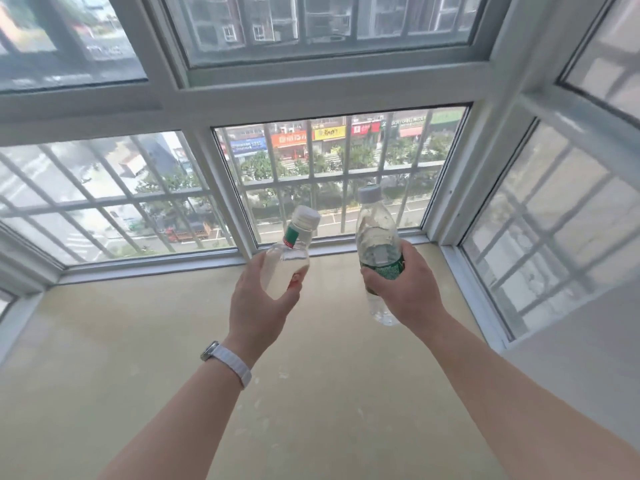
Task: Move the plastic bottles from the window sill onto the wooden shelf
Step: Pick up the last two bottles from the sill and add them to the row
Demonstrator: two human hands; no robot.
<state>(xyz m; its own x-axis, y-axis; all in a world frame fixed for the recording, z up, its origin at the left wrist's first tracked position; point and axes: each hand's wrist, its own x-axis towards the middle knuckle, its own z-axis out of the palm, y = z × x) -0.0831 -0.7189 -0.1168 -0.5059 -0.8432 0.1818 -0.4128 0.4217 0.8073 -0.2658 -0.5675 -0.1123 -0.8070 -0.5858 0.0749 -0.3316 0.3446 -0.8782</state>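
Bay window (325,81): white frames on three sides, smooth and square-edged, with a grid of pale bars outside the glass.

Window sill (121,341): a broad, flat, beige slab with a matt sheen and faint pale scuffs near the middle. It meets the frames at the back and both sides. There is open room across its left half and near edge.

Left hand (258,306): fingers curled round the lower body of a clear plastic bottle (289,261). Ribbed white cap, red-and-green neck band. It is tilted, cap leaning right toward the glass, and held above the sill's back middle.

Right hand (405,289): fingers wrapped round the green label of a taller clear bottle (377,237). Pale cap, ridged transparent base showing below the hand. It is near upright, over the back right of the sill, close to the corner frame. The bottles are apart, not touching.

Wristwatch (228,362): white ribbed band on the left wrist.
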